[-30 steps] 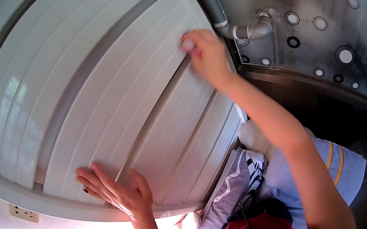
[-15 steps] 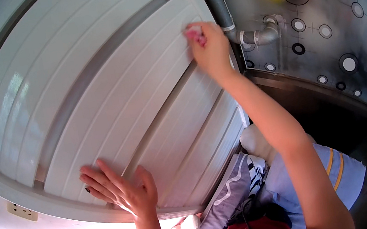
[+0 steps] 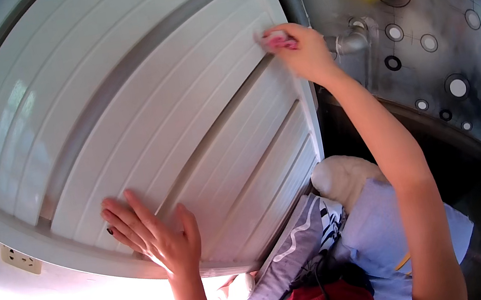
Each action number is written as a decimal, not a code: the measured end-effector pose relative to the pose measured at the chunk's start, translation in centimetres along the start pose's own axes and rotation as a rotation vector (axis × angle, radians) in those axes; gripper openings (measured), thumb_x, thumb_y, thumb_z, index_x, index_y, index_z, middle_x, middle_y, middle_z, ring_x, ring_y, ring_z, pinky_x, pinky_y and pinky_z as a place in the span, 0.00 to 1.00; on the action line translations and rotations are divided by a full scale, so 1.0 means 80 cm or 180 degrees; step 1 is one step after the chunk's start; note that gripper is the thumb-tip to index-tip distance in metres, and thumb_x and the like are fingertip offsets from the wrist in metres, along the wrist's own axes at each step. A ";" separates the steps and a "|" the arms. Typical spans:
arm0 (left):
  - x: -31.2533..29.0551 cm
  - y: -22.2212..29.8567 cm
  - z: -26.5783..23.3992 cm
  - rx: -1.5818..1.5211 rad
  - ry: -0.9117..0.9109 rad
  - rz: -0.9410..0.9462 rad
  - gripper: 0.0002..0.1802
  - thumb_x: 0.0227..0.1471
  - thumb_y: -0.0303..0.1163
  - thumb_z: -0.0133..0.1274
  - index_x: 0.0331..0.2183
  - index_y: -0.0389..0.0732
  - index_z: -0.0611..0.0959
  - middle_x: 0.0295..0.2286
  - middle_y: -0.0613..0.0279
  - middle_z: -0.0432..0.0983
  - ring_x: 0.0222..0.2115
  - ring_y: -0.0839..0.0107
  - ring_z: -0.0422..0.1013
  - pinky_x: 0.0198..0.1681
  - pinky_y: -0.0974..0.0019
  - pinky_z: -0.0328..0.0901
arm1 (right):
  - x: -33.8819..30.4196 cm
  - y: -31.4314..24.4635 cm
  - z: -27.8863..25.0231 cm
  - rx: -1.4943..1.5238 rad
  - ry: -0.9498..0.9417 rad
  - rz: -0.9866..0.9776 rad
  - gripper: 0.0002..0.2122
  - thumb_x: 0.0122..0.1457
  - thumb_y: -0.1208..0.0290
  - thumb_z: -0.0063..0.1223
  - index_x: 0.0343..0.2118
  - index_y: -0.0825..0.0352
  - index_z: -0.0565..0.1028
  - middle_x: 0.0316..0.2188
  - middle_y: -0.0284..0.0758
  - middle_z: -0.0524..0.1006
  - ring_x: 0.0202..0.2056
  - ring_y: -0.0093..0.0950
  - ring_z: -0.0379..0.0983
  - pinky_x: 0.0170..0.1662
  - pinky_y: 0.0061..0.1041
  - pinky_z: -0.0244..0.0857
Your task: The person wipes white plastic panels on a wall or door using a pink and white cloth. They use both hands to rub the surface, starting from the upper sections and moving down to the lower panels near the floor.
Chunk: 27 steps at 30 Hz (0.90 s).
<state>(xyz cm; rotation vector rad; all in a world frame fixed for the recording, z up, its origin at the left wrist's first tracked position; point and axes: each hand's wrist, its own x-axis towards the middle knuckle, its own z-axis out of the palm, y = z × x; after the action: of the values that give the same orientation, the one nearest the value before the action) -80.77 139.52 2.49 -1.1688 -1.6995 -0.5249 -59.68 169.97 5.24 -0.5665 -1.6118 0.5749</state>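
A large white slatted panel [image 3: 173, 91] with a raised frame fills the left and middle of the head view. My left hand [image 3: 156, 237] lies flat on its lower slats near the bottom edge, fingers spread, holding nothing. At the panel's right edge my right hand [image 3: 307, 53] pinches a crumpled pink-and-white cloth [image 3: 279, 40]. The cloth touches or nearly touches the slat surface just above a dark gap between slats. Slight blur softens the cloth's outline.
A grey pipe with an elbow [image 3: 353, 41] runs beside the panel, before a wall patterned with circles [image 3: 459, 85]. Pale blue fabric [image 3: 367, 224], grey printed fabric [image 3: 290, 240] and a beige rounded item [image 3: 347, 176] lie below. A wall socket [image 3: 21, 258] sits lower left.
My right hand has moved a little to the right with the cloth, toward the panel's edge. My left hand stays flat on the slats. The whole view has shifted slightly.
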 end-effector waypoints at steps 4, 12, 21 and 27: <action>-0.001 0.002 -0.002 -0.0052 0.0015 0.0056 0.44 0.46 0.37 0.51 0.62 0.33 0.57 0.63 0.37 0.45 0.64 0.41 0.40 0.62 0.38 0.39 | -0.009 0.037 -0.025 -0.1063 -0.0111 -0.0949 0.12 0.47 0.80 0.56 0.37 0.66 0.78 0.35 0.39 0.78 0.41 0.38 0.71 0.43 0.33 0.67; -0.002 0.000 -0.001 -0.0008 -0.0017 0.0064 0.43 0.45 0.38 0.51 0.61 0.32 0.59 0.62 0.33 0.46 0.64 0.38 0.42 0.61 0.38 0.39 | -0.028 0.048 0.013 -0.1702 -0.0350 -0.1461 0.12 0.48 0.80 0.52 0.39 0.69 0.76 0.38 0.39 0.77 0.48 0.40 0.67 0.48 0.35 0.65; -0.001 0.003 0.003 0.0033 0.0025 0.0058 0.44 0.47 0.40 0.52 0.61 0.31 0.59 0.62 0.33 0.46 0.64 0.38 0.41 0.61 0.37 0.39 | -0.124 -0.040 0.095 -0.0884 -0.0326 -0.1404 0.18 0.44 0.85 0.49 0.41 0.69 0.75 0.44 0.41 0.75 0.48 0.45 0.66 0.52 0.37 0.63; -0.007 -0.010 -0.004 0.0025 -0.0037 0.0039 0.43 0.46 0.39 0.52 0.61 0.31 0.59 0.62 0.35 0.46 0.64 0.39 0.42 0.61 0.38 0.40 | -0.096 -0.003 0.080 -0.0001 -0.0764 -0.1495 0.21 0.43 0.89 0.46 0.43 0.68 0.76 0.42 0.41 0.76 0.45 0.43 0.69 0.48 0.36 0.66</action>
<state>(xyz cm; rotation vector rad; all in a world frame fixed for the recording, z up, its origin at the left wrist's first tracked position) -81.24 138.67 2.31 -1.1780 -1.7020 -0.5042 -65.21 164.48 -1.05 -0.1068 -1.8928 0.2962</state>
